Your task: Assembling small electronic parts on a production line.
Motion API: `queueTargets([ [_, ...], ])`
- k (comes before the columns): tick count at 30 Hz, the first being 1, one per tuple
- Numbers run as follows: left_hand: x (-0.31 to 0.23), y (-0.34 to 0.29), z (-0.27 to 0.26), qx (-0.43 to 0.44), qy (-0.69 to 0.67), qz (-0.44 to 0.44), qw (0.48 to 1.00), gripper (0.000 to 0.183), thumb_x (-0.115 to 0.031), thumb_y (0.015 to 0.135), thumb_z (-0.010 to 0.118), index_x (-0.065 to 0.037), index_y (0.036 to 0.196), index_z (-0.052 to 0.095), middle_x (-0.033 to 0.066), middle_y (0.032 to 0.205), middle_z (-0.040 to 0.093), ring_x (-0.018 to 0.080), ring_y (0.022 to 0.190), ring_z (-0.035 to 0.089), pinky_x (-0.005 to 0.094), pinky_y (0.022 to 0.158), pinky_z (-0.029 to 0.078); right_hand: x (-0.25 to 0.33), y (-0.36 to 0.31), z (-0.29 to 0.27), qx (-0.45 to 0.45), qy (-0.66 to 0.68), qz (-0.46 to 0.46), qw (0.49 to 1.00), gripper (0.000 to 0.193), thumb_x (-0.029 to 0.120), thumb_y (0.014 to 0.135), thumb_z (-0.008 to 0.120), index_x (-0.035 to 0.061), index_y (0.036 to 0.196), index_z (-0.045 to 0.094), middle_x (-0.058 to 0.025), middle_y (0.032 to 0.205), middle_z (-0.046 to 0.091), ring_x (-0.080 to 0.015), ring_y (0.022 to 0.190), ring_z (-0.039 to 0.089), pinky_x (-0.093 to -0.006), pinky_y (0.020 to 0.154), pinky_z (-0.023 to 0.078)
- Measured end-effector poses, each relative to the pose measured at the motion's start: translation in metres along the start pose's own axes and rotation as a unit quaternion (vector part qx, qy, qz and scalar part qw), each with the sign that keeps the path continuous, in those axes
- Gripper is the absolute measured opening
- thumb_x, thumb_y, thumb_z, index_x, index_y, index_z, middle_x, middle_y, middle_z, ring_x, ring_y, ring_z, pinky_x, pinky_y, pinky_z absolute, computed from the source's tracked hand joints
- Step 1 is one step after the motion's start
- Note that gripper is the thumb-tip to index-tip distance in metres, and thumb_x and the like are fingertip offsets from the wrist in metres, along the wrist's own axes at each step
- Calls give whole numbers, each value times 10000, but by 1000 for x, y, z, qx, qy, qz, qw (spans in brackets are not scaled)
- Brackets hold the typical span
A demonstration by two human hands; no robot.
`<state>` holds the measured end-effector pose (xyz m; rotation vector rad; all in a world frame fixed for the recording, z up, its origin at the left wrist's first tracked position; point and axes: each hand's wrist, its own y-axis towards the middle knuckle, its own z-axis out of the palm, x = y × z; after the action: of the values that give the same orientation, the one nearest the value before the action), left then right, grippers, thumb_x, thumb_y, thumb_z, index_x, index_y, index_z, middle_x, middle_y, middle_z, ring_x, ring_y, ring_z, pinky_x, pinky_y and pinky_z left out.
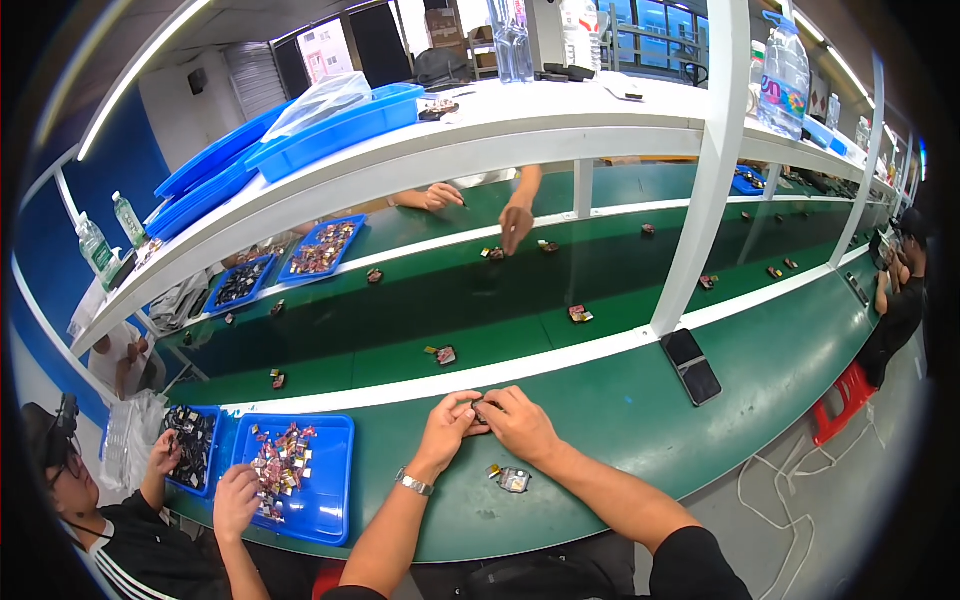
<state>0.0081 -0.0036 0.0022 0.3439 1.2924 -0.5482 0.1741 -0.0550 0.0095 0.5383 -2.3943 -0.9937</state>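
My left hand (449, 430) and my right hand (520, 426) meet over the green workbench (590, 400), fingers closed together on a small dark part (481, 415). Most of that part is hidden by my fingers, so its exact kind does not show. On the bench just below my hands lies a small electronic assembly (514, 481), with a silvery-clear body and a yellow tab at its left end. It touches neither hand. A metal-banded watch (414, 482) sits on my left wrist.
Left of me, a co-worker reaches over a blue tray (346, 478) of small red and yellow parts and one of black pieces (200, 487). A black phone (690, 367) lies right. Beyond, similar assemblies (580, 314) dot a green conveyor belt (480, 325), under a white shelf post (697, 200).
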Motion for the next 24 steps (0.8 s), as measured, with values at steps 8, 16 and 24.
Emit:
queueTargets([
  [8,3,1,3,-10,9,3,1000,265,18,999,426,15,1260,477,162,1163,634,209,1039,646,344,906,566,0,-2,5,2,-9,-5,1000,231,56,729,680,44,958,655,-52,1019,592,-227,924,591,-336,705,530],
  [16,11,5,-4,-42,4,17,999,242,-35,995,494,-2,1235,487,135,1156,644,196,1027,652,339,863,573,4,1,-7,19,19,33,999,272,113,753,731,58,1014,682,-119,1189,593,-269,924,613,-369,769,535],
  [24,7,2,3,-86,-9,68,994,412,-14,977,483,10,1378,392,204,1366,512,264,1115,623,370,896,567,-49,20,9,11,-35,93,995,344,137,737,735,64,1069,681,-136,1176,631,-315,969,625,-406,833,535],
])
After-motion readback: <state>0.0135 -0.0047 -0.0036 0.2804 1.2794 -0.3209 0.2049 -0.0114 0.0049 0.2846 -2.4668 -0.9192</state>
